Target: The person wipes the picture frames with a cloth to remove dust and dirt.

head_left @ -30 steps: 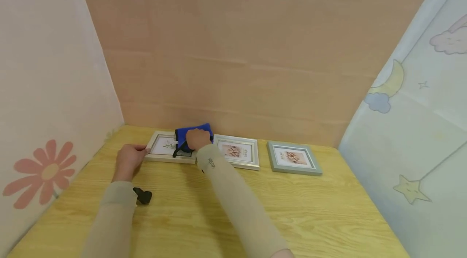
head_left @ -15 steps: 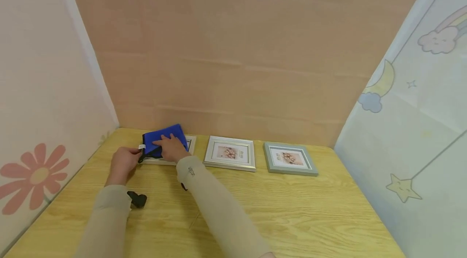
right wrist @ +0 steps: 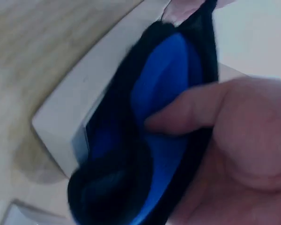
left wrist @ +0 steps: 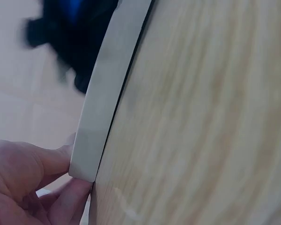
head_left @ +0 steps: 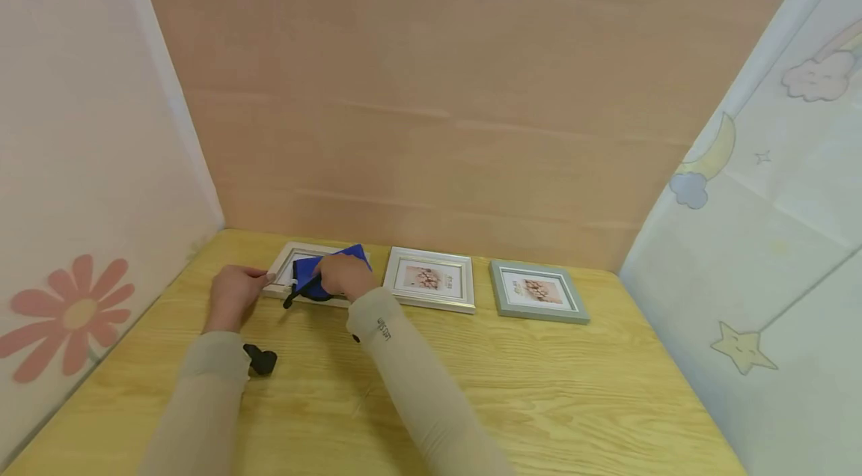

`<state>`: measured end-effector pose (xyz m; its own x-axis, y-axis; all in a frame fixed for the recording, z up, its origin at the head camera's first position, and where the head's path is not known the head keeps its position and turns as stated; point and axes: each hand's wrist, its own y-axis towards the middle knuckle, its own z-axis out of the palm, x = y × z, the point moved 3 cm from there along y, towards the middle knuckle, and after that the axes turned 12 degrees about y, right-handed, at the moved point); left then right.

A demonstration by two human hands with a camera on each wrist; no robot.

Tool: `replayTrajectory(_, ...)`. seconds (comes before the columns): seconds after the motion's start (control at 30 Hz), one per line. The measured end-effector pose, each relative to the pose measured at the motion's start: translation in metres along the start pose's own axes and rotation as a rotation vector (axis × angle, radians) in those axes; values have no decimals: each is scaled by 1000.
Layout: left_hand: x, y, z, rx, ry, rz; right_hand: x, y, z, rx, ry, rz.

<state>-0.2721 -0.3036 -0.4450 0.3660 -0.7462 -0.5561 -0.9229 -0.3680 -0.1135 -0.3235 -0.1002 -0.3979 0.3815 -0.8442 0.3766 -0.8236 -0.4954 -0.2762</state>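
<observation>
The leftmost picture frame [head_left: 283,260], white with a pale edge, lies flat near the back wall. My left hand [head_left: 232,296] pinches its left end, thumb and fingers at the corner of the frame's side [left wrist: 105,93] in the left wrist view. A blue cloth [head_left: 307,268] with black edging lies across the frame and covers much of its picture. My right hand [head_left: 345,275] grips this cloth, and the thumb presses into its blue fold [right wrist: 161,84] in the right wrist view. The right hand's other fingers are mostly hidden.
Just right lies a silver-white picture frame [head_left: 431,304], and a grey-green one [head_left: 542,313] lies further right. All rest on a wood-grain table [head_left: 572,386]. A brown backdrop [head_left: 431,124] rises behind, with patterned panels at both sides.
My right hand swept the blue cloth left to the frame's left end, then back right across it. The left hand stays at the left end. The other frames stay put.
</observation>
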Motion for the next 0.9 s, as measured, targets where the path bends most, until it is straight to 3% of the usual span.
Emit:
replayTrajectory(0.13, -3, 3, 5, 4, 4, -2, -14, 11, 0, -110, -112, 47)
replayTrajectory(0.27, -4, 5, 8, -27, 4, -13, -25, 22, 11, -204, -178, -27)
replayTrajectory(0.37, -5, 6, 9, -33, -6, -34, -30, 22, 13, -169, -165, -100)
replayTrajectory(0.43, -6, 7, 9, -43, -8, -49, -31, 16, 7, -106, -101, -131)
replayTrajectory(0.57, -4, 10, 10, -55, -10, -64, -31, -1, -7, 50, 36, -118)
replayTrajectory(0.67, -1, 11, 10, -49, 1, -63, -28, -11, -6, 124, 54, -119)
replayTrajectory(0.83, 0, 13, 10, -39, 6, -67, -7, -13, 16, 79, -52, -239)
replayTrajectory(0.9, 0, 14, 10, -38, 4, -77, 2, -13, 25, 49, -88, -249)
